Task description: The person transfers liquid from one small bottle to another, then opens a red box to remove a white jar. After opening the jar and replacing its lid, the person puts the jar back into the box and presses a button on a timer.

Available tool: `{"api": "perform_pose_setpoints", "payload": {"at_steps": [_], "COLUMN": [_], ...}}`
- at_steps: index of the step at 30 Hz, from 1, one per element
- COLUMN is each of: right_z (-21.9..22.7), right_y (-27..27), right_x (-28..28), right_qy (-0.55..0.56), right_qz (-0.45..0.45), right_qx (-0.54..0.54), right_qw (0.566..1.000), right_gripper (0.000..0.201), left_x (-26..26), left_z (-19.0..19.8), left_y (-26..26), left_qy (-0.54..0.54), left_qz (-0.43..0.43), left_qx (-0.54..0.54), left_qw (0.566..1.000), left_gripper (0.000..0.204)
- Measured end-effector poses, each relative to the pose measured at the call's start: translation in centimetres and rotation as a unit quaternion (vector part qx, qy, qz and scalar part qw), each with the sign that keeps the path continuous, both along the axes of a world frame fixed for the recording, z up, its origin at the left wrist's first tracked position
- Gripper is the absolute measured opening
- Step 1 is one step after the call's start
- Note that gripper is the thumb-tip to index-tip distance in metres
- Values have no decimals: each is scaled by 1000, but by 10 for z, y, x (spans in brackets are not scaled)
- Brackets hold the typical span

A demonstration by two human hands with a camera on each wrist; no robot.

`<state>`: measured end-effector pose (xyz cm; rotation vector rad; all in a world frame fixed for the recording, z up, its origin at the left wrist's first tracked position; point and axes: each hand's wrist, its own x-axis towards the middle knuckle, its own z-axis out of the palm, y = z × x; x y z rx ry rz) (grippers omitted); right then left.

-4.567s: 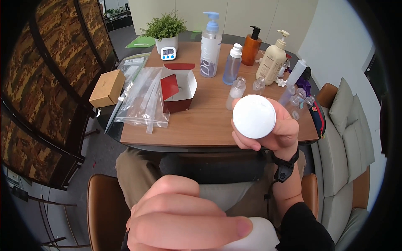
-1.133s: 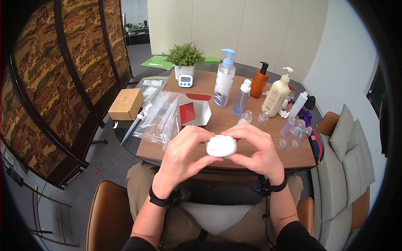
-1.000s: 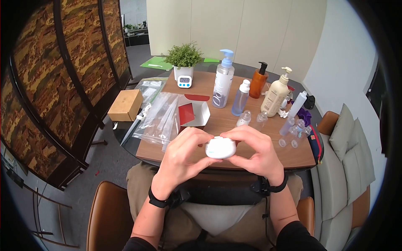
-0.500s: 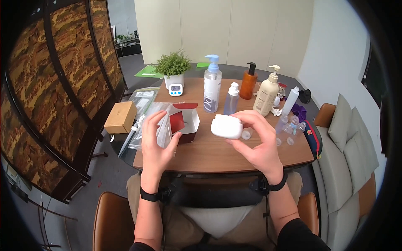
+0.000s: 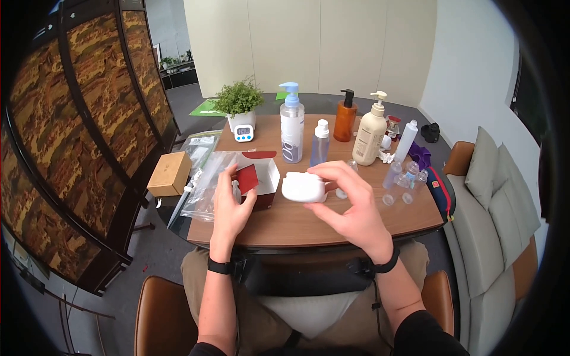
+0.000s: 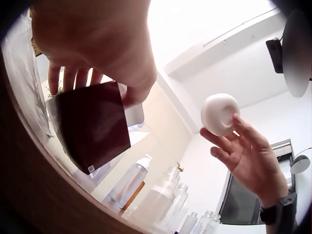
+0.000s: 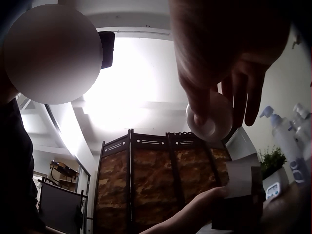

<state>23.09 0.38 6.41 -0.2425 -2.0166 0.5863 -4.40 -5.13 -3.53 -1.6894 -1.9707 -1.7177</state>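
Note:
My right hand [image 5: 354,216] pinches a rounded white jar [image 5: 301,188] between thumb and fingertips, held up over the table in front of the right side of the red box. In the left wrist view the jar [image 6: 218,114] looks round, with a shallow hollow where a finger presses. My left hand [image 5: 230,215] grips the near-left side of the open dark red box [image 5: 270,199], fingers on its left and thumb by its red flap [image 5: 248,180]. The box's inside is white, and its left side is partly hidden by my hand.
Clear plastic bags [image 5: 199,204] and a brown carton [image 5: 170,174] lie left. Behind stand a potted plant [image 5: 238,98], a timer [image 5: 243,133] and pump bottles, including a cream one [image 5: 370,136]. Small clear bottles [image 5: 409,178] and a dark pouch [image 5: 441,193] are at right.
Both hands held the white jar about a second ago; my left hand let go and moved left onto the red box. My right hand keeps the jar and has brought it left, towards the box.

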Motion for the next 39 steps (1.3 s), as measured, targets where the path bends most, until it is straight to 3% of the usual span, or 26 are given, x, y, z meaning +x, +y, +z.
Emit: {"api": "perform_pose_setpoints", "payload": {"at_steps": [5,8,10,16,23,39], "right_z": [-28,-35,-32,-40,-53,-58], "right_y": [-4,-10,-13,-22,-21,-22], "right_x": [-25,-34,-31,-35,-43,-47], "right_qy": [24,39,-36,-89,-104,-99], "right_qz": [5,-9,-102,-184,-149,-81], "right_qx": [-4,18,133,129,147,39], "right_qw": [1000,999,985,970,972,991], "right_gripper": [48,47,48,49,51,44], "left_x": [22,28,28,39,42,40], "left_z": [7,2,-2,9,12,15], "left_y": [-10,-12,-11,-19,-24,-28], "left_qy": [-40,-64,-71,-63,-53,-58], "left_qz": [-65,-90,-95,-134,-130,-128], "left_qx": [60,79,79,105,106,79], "left_qw": [995,991,990,983,984,987], "left_gripper": [36,36,43,45,47,44]}}
